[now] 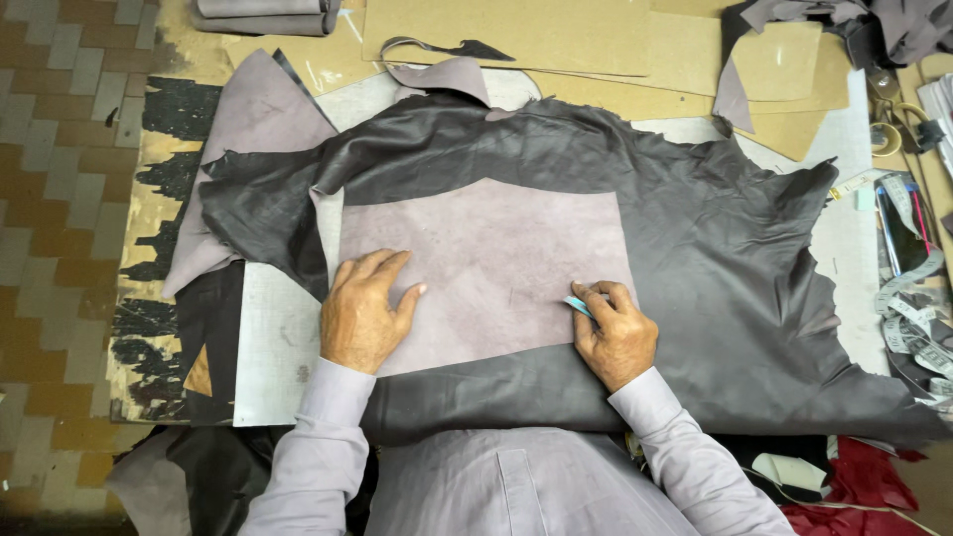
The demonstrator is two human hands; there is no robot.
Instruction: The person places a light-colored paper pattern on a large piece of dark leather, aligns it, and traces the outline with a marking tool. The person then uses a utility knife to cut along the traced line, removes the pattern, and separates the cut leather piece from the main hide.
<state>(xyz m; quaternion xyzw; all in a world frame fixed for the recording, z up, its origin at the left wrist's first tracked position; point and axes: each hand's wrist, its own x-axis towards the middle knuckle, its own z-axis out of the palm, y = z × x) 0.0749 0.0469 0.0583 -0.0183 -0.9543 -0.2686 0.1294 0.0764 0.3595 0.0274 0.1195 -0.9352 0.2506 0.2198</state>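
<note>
A: Head view. Which items are hidden, cut off or unclear?

B: The large dark grey-brown leather hide [695, 248] covers most of the pale work table [273, 347]; its lower right edge runs out of view. On top of the hide lies the rectangular pale mauve suede-side panel [486, 258]. The hide's left margin is folded back, exposing a mauve underside. Whether the panel is a separate piece or a turned flap cannot be determined.

A: State of the hands?

B: The left hand [365, 313] rests flat on the panel's lower left corner, fingers spread and apart, gripping nothing. The right hand [613, 333] sits at the panel's lower right edge, fingers pinched together on a small light blue marking piece [579, 306]. Most of that piece is concealed by the fingers, so its kind cannot be confirmed.

A: Packages, labels or markings?

B: None legible. Beyond the hide's far edge lie flat tan cardboard pattern sheets [556, 40]. Right of the hide, at the frame edge, a coiled pale measuring tape [918, 328] is partly cut off. Below the hide's lower right corner, a red material scrap [864, 491] is partly visible. Left of the hide, the table's worn black-and-tan border [149, 258] meets a tiled floor [50, 199].
</note>
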